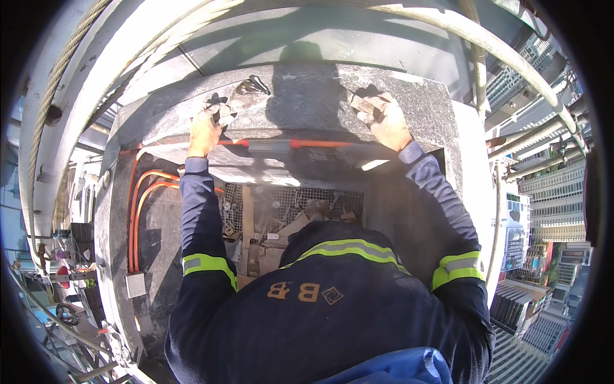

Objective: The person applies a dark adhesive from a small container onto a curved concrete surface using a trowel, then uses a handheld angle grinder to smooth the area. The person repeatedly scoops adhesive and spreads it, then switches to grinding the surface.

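Item: grey polished stone slab [307,102]. I saw my left hand [206,128] and right hand [387,121] clamped over its edge, steadying it above the red spirit level [300,144].

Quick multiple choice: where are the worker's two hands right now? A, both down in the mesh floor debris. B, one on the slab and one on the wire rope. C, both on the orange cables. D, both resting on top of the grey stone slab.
D: the left hand and the right hand both lie on top of the grey stone slab, apart from the orange cables.
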Demonstrator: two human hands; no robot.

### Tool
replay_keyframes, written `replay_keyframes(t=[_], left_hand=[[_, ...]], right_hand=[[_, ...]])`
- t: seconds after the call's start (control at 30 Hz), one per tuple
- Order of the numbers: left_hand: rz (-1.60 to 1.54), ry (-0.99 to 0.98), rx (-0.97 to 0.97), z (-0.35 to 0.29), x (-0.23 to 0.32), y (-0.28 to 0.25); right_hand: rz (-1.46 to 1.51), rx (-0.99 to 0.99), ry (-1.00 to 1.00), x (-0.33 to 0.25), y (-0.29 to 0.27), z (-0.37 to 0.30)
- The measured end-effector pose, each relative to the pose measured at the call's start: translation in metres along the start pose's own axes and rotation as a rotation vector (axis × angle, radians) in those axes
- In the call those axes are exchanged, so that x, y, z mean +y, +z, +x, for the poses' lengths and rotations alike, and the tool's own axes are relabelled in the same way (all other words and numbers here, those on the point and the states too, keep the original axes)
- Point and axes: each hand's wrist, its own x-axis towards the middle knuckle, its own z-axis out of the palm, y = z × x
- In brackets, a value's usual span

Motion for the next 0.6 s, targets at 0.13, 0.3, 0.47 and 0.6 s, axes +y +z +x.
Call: replay_keyframes(t=[0.13,0.3,0.47,0.6], left_hand=[[-0.019,-0.009,-0.054,0.003,-0.008,0.002],[-0.114,0.038,-0.048,0.001,-0.010,0.003],[-0.018,0.019,-0.054,0.002,-0.010,0.005],[0.055,0.041,0.219,-0.021,0.011,-0.017]], right_hand=[[-0.069,-0.110,0.013,-0.003,0.034,0.027],[-0.277,-0.350,0.064,-0.059,0.041,0.049],[-0.409,-0.283,-0.088,-0.051,0.030,0.048],[-0.755,0.105,0.035,-0.048,-0.048,0.026]])
